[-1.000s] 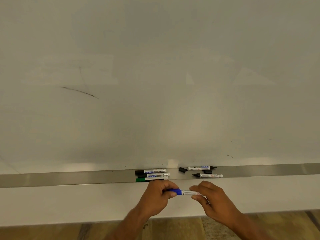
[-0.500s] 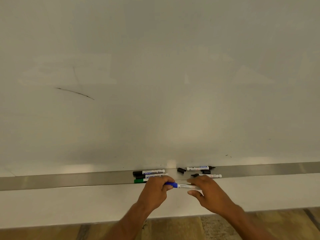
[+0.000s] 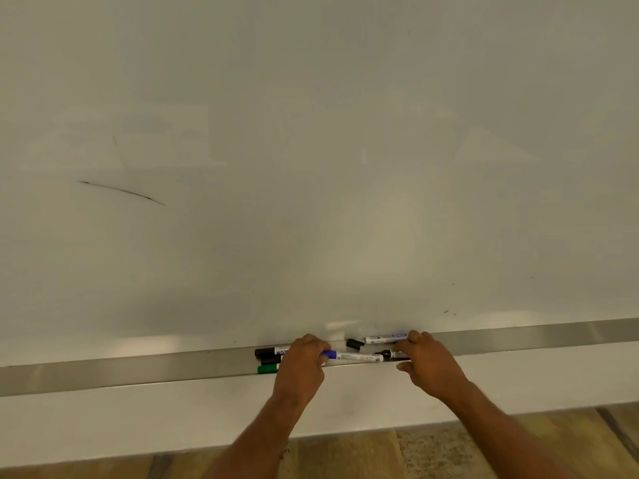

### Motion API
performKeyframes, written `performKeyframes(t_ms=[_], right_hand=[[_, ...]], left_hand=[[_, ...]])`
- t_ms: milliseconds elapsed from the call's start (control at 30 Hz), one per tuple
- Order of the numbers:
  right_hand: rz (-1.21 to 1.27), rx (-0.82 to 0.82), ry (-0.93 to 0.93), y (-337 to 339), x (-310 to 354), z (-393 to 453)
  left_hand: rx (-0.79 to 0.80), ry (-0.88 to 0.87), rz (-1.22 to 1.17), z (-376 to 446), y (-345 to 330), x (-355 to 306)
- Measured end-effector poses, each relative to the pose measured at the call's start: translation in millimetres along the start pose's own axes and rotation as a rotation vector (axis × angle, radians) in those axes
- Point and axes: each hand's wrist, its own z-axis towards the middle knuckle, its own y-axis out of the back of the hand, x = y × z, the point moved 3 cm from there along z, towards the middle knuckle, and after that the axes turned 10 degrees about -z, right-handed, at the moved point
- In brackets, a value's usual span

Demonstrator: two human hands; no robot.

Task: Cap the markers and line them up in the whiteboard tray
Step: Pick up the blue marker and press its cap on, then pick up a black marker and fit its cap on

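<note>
While both hands work at the metal tray (image 3: 138, 369), the whiteboard (image 3: 311, 167) fills the view above them, bearing one dark stroke (image 3: 121, 191) far up and to the left. Left hand (image 3: 302, 366) is curled, fingers pinching the blue-capped marker (image 3: 352, 356) at its cap end; this marker lies lengthwise in the tray between the hands. Right hand (image 3: 427, 366) is loosely spread, thumb apart below, fingertips at a black-tipped marker (image 3: 389, 354); actual grip cannot be told. Beyond the gap between the hands lies another marker (image 3: 385, 338) and a loose black cap (image 3: 355, 344). Partly under the left hand: two black-capped markers (image 3: 268, 351) and a green-capped marker (image 3: 268, 369).
</note>
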Motion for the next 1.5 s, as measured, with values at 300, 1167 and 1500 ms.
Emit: performKeyframes(t_ms=[300, 1167, 1500], right_hand=[[0.039, 0.097, -0.031, -5, -2, 18], [0.3, -0.064, -0.123, 25, -62, -2], [0.496, -0.316, -0.124, 35, -41, -36]], left_hand=[[0.067, -0.04, 0.205, 13, -13, 4], [0.13, -0.173, 0.349, 30, -31, -18], [0.186, -0.179, 0.508, 43, -46, -41]])
